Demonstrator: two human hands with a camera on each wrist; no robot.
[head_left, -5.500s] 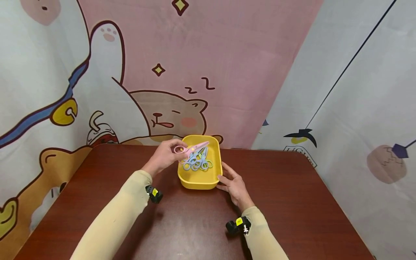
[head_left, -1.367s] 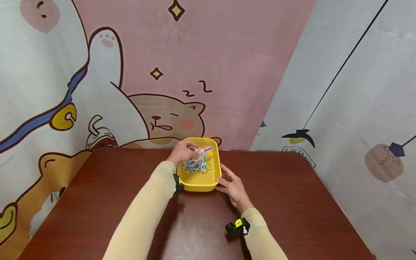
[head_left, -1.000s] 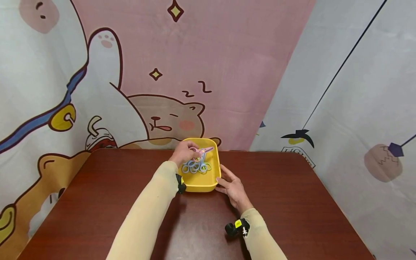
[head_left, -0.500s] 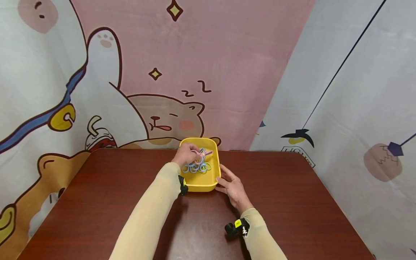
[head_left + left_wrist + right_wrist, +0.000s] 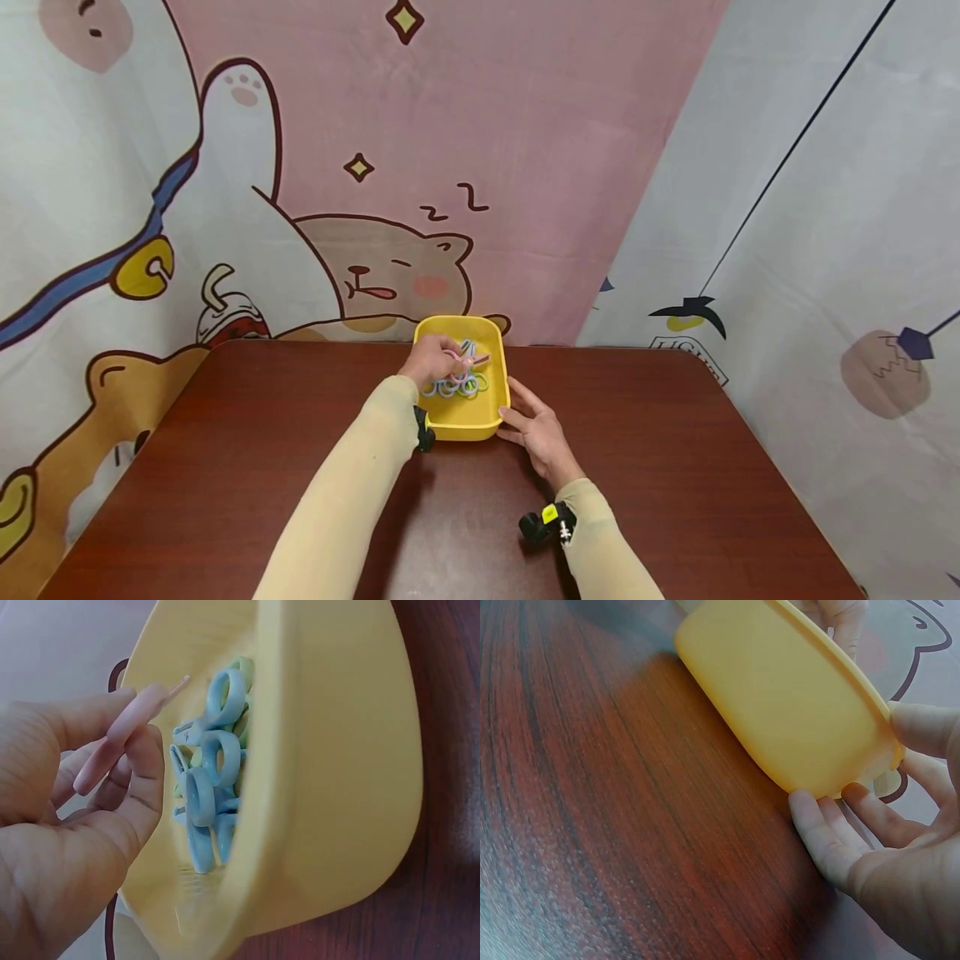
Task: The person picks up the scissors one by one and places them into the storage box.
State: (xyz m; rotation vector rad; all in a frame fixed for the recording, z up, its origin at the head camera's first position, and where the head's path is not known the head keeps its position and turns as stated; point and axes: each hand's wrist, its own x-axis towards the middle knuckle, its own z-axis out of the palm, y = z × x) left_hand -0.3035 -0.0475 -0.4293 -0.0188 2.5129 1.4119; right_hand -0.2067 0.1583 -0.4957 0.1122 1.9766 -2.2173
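My left hand (image 5: 431, 358) pinches a pair of pink scissors (image 5: 120, 735) by the handle, thumb on one side and fingers on the other. The pink blades point right, over the yellow basket (image 5: 457, 433) in the head view. Inside the basket lie several blue scissors (image 5: 199, 844), with light green scissors (image 5: 244, 666) partly hidden under them. At the basket's near right corner, my right hand (image 5: 546, 437) holds on with the thumb over the rim and the other fingertips against the outer wall (image 5: 780, 697).
The basket stands at the far edge of a dark red-brown table (image 5: 652, 467), close to a cartoon-printed cloth (image 5: 540, 167). Black wrist cameras (image 5: 542, 525) are strapped over both cream sleeves.
Compared with 5.5 s ago, my left hand has carried the pink scissors rightward over the basket. Over the last second it has sunk slightly toward the blue scissors. My right hand has stayed put.
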